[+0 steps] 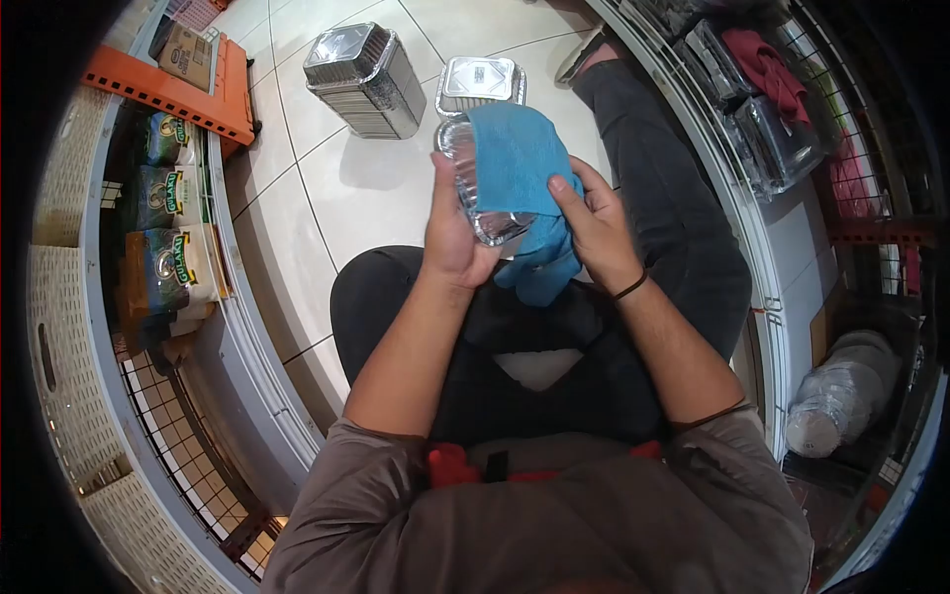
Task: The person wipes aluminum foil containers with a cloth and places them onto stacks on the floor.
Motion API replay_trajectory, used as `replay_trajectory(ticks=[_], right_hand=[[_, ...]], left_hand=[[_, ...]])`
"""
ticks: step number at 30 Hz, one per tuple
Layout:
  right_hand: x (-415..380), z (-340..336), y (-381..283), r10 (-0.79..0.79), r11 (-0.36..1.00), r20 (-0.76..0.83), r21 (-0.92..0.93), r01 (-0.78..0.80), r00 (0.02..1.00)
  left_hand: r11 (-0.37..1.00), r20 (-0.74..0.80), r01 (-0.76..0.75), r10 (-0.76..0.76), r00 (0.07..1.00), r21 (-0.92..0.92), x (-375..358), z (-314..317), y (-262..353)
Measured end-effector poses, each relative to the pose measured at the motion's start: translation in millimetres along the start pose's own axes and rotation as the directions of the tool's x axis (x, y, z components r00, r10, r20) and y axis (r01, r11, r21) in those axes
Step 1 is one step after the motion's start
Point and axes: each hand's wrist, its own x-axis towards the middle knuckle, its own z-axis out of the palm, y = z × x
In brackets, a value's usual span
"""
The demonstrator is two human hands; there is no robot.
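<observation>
My left hand (455, 233) grips the near-left side of a foil tray (462, 148), tilted up above my lap. A blue cloth (520, 163) drapes over the tray's right part and hangs down below it. My right hand (594, 223) pinches the cloth, its thumb pressed on top near the tray's right side. Just beyond, a foil tray with a lid (482, 81) rests on the floor. A tall stack of foil trays (371, 89) stands to its left, the top one upside down.
White floor tiles (262, 267) lie under my crossed legs. On the left, an orange-framed shelf (173, 94) holds several sugar packs (170, 262). A rack (767, 267) on the right carries black plastic-wrapped packs (777, 144) and a wrapped roll (841, 396).
</observation>
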Motion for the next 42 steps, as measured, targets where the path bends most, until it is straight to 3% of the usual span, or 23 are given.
replay_trajectory(ticks=[5,9,10,12,14,17,19,25,27,28,30,40,42], right_hand=[[-1.6,-4.5,-2.5,0.002,0.966,0.040,0.259,-0.012,0.999],[-9.4,-8.5,-15.6,0.046,0.870,0.076,0.487,-0.077,0.996],[-9.4,-11.4,-17.4,0.047,0.869,0.079,0.487,-0.080,0.996],[-8.7,-20.4,-20.7,0.051,0.869,0.051,0.489,-0.070,0.997],[-7.7,-29.0,-22.2,0.054,0.869,0.018,0.491,-0.056,0.998],[-4.8,-38.3,-18.9,0.073,0.873,0.005,0.482,-0.066,0.997],[-2.4,-44.0,-16.7,0.091,0.881,-0.006,0.467,-0.078,0.996],[4.2,-47.6,-12.9,0.129,0.947,-0.076,0.306,-0.100,0.989],[5.8,-34.0,-12.5,-0.249,0.967,-0.123,-0.091,0.239,0.961],[6.2,-28.0,-13.0,-0.428,0.875,-0.090,-0.291,0.387,0.899],[6.3,-25.9,-14.8,-0.586,0.720,-0.019,-0.472,0.509,0.810],[5.1,-45.4,-21.3,-0.381,0.785,0.172,-0.459,0.416,0.908],[4.7,-39.9,-16.8,-0.356,0.851,0.054,-0.394,0.348,0.933]], left_hand=[[0.983,0.194,0.070,-0.037,0.980,-0.170,13.9,-31.6,9.0],[0.921,0.310,0.296,-0.213,0.926,-0.252,31.0,-55.3,8.7],[0.922,0.308,0.293,-0.211,0.928,-0.252,29.9,-53.7,6.5],[0.988,0.079,0.039,-0.051,0.996,0.151,26.1,-42.3,-7.7],[0.814,-0.060,-0.125,0.193,0.979,0.567,21.8,-29.7,-15.7],[0.577,0.169,-0.289,0.252,0.953,0.764,20.7,-27.9,-8.0],[0.095,0.625,-0.654,0.218,0.749,0.751,25.3,-33.2,-5.7],[0.166,0.497,-0.546,0.263,0.827,0.821,28.2,-48.2,-8.6],[0.208,0.445,-0.511,0.293,0.846,0.834,30.0,-50.7,-9.1],[0.231,0.419,-0.493,0.306,0.855,0.839,31.1,-51.3,-9.7],[0.253,0.395,-0.479,0.320,0.861,0.841,32.7,-50.7,-9.6],[0.141,0.476,-0.529,0.292,0.830,0.837,35.8,-50.5,21.4],[0.130,0.471,-0.520,0.283,0.835,0.844,40.9,-51.8,47.0]])
